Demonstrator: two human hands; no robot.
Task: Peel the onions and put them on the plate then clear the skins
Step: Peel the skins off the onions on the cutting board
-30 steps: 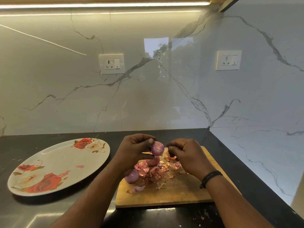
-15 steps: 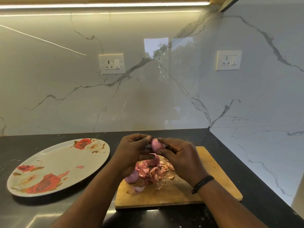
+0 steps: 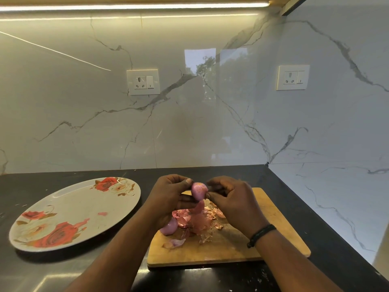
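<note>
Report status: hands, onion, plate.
Left hand grips the onion above the cutting board; right hand pinches at its skin. Skins heaped on board beside another onion. Plate holds no onions; nothing blocking.

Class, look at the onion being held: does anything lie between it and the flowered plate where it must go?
Nothing visible does. The onion is held above the cutting board by the left hand; only bare dark counter separates board and plate.

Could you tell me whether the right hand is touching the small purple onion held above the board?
Touching: the head view shows the right hand's fingertips pinching the small purple onion.
</note>
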